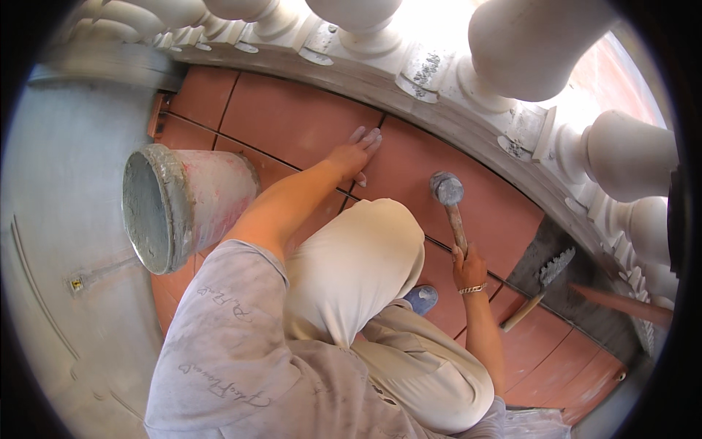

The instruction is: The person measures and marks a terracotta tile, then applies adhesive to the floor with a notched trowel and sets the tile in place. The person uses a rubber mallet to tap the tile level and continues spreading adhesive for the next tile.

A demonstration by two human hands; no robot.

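My left hand [357, 152] lies with fingers spread on red floor tiles [292, 110], at a dark joint beside the balustrade base. My right hand [468, 267] grips the wooden handle of a grimy rubber mallet [447, 189], whose head is raised or resting over the tile to the right of my left hand; I cannot tell if it touches. A wooden-handled trowel [556, 267] with grey mortar on it lies right of my right hand, by a strip of dark mortar bed [537, 249]. My bent knees are between my arms.
A mortar-crusted bucket [186, 208] stands on the tiles at left, beside grey floor [66, 190]. White balusters [526, 44] on a curved stained base run along the top and right. A reddish board or tile [621, 304] juts in at far right. Plastic sheeting [534, 415] lies at lower right.
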